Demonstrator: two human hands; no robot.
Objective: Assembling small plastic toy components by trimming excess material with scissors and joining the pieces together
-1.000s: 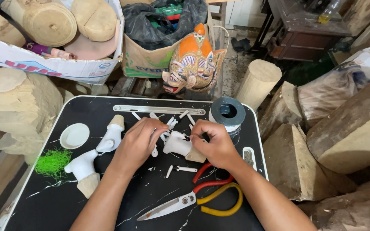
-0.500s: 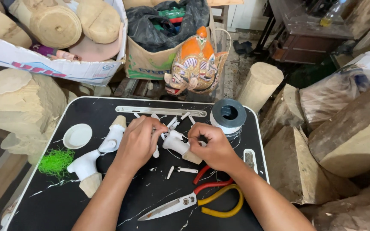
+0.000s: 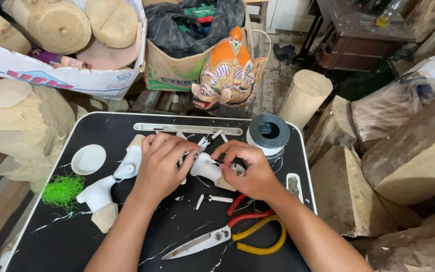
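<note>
**White carved piece pinched between both hands over the black desk**

White-painted wood is what I see at the centre: a small carved piece (image 3: 206,168) sits on the black desk (image 3: 127,126), just left of the grey tape roll (image 3: 269,132). My left hand (image 3: 162,168) lies on its left side, fingers (image 3: 185,151) curled down over thin white strips there. My right hand (image 3: 250,168) comes in from the tape roll's side, its fingers pinched on the top of the carved piece; whether something thin is held between them I cannot tell.

Against the frames from a second and half a second ago, very little has shifted. Both hands were already closed around the same piece in the same spot beside the tape roll; the fingertips have only drawn a little closer together. I judge this as fine, fiddly work going on in place, not a pick-up or a set-down.

Below the tape roll lie scissors (image 3: 217,236) with red and yellow handles, blades pointing left, untouched. Far left of the roll is a small white dish (image 3: 88,159), which looks bare, and a tuft of green fibre (image 3: 62,191). Two more white carved pieces (image 3: 106,186) lie beside my left wrist.

Beyond the desk, behind the roll, a brown paper bag (image 3: 164,75) holds a black plastic bag and some coloured items. A cardboard box (image 3: 61,75) further left holds rough wooden blocks. A painted orange mask (image 3: 227,70) leans against the bag.
</note>
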